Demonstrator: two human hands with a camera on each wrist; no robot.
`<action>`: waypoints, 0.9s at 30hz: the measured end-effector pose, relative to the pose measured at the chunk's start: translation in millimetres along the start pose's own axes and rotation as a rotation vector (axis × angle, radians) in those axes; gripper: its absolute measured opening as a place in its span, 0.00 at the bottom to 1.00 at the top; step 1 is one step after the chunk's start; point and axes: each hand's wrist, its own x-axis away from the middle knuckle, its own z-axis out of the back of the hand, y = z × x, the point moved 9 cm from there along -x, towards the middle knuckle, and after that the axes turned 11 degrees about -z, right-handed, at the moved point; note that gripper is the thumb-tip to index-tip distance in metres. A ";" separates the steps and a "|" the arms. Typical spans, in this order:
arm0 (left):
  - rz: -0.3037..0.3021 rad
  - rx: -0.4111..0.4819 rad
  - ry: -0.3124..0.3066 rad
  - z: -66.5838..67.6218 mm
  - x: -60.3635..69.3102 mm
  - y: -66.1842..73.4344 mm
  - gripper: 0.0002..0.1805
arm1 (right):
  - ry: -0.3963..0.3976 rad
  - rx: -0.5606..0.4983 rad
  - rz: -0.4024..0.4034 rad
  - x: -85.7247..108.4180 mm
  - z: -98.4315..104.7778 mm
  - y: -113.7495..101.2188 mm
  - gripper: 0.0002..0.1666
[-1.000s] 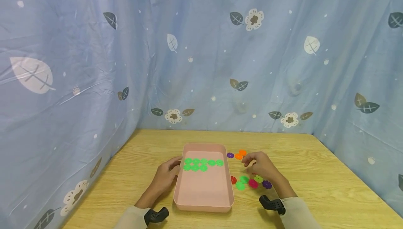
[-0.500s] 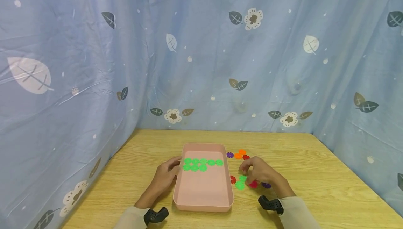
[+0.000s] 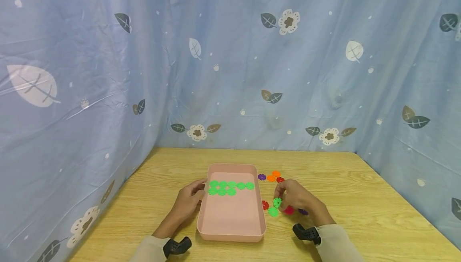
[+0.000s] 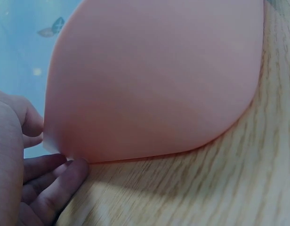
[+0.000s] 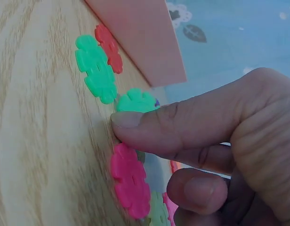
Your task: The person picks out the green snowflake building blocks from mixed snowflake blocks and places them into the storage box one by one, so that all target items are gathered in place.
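My right hand (image 3: 297,195) pinches a green flower-shaped interlocking disc (image 3: 277,203) between thumb and fingers, its face tilted up. Its thumb shows above a pink disc (image 5: 131,181) in the right wrist view. Another green disc (image 3: 273,212) and a red disc (image 3: 265,205) lie flat beside the tray. At the left side of the shallow pink tray (image 3: 230,236), my left hand (image 3: 189,200) rests its fingertips against the rim and outer wall. Several green discs (image 3: 222,184) lie in two rows inside that tray.
Behind the right hand lie a purple disc (image 3: 262,177), orange discs (image 3: 275,173) and a red one. A dark purple disc (image 3: 303,211) is partly hidden by the right wrist. The wooden table (image 3: 173,162) meets a blue patterned curtain (image 3: 230,74) at the back and sides.
My right hand has come nearer and slightly left, from beside the orange discs, and now has a formerly flat green disc tilted up in its pinch. The left hand stays at the tray.
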 end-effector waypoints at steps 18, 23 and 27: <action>0.007 -0.009 -0.003 -0.1 -1.3 -3.2 0.23 | 0.128 -0.125 0.071 -7.7 13.2 -10.9 0.03; 0.012 -0.040 0.007 0.8 -0.4 -2.7 0.24 | 0.161 -0.194 0.047 -8.5 17.8 -17.0 0.06; 0.003 -0.015 -0.001 2.1 0.1 -2.4 0.23 | 0.185 -0.256 0.073 -9.2 20.4 -27.3 0.10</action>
